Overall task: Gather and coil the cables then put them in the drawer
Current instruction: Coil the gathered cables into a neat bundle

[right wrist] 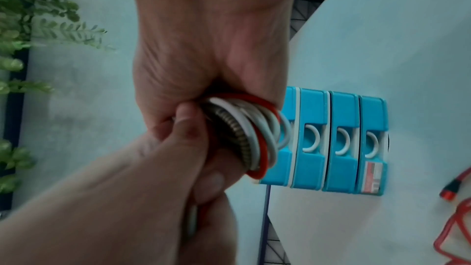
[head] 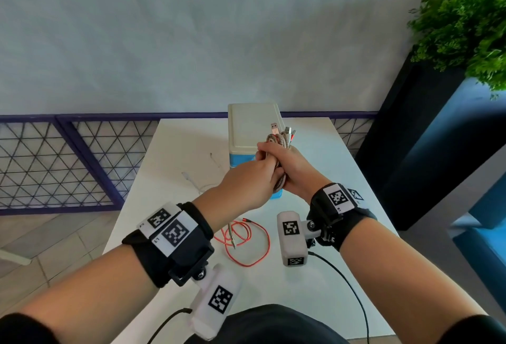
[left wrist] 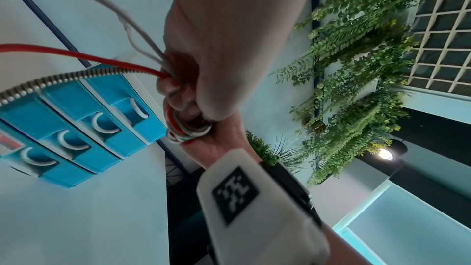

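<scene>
Both hands meet above the table in front of the drawer unit (head: pixel 250 130). My right hand (head: pixel 294 165) grips a coil of cables (head: pixel 279 142), red, white and metal-braided, with USB plugs (head: pixel 274 126) sticking up from it. My left hand (head: pixel 254 176) holds the strands just beside it. In the left wrist view the left hand's fingers (left wrist: pixel 182 93) curl round the red, white and braided strands above the coil (left wrist: pixel 190 128). The right wrist view has the coil (right wrist: pixel 251 134) packed in my right hand (right wrist: pixel 203 63), with the left hand (right wrist: pixel 168 156) against it.
The loose rest of the red cable (head: pixel 247 239) lies on the white table (head: pixel 315 275) near me. A thin white cable (head: pixel 201 182) lies left of the unit. The unit's blue drawers (right wrist: pixel 341 142) are closed. A black planter (head: pixel 410 138) stands to the right.
</scene>
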